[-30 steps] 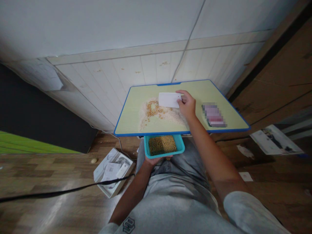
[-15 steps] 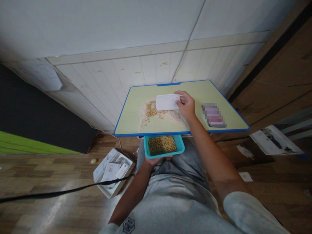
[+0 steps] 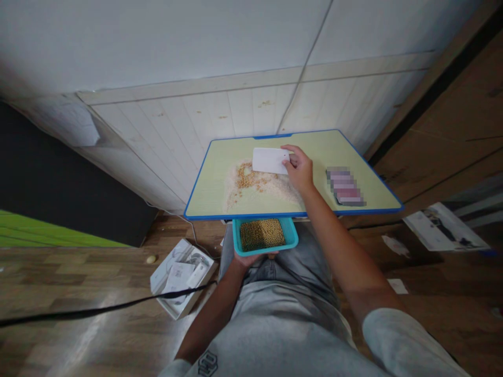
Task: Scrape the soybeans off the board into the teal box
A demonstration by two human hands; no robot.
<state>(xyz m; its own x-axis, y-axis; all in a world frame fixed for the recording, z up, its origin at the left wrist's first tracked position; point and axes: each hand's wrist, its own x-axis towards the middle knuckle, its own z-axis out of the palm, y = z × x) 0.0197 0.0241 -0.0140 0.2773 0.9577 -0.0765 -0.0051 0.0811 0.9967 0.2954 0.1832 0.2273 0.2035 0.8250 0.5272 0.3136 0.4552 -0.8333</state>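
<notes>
My right hand (image 3: 299,166) pinches a thin white card (image 3: 269,160) by its right end, above the table. Left of the card and under it, yellow-tan beans (image 3: 245,179) lie in a loose patch. Pale grains that look like rice (image 3: 277,187) spread around them. Just below the table's front edge, my left hand (image 3: 247,258) holds a turquoise plastic tray (image 3: 291,236) from underneath; most of its fingers are hidden. Many similar beans (image 3: 262,233) cover the tray's bottom.
The light green table (image 3: 314,144) has a blue rim and stands against the wall. A blurred-out phone-like object (image 3: 346,186) lies at its right. On the floor to the left sits an open white box (image 3: 183,277) of papers and cables. A black strap (image 3: 118,306) crosses the lower left.
The white card has risen slightly and tilted, showing a few more beans and grains beneath it. My left hand and the tray have stayed about in place.
</notes>
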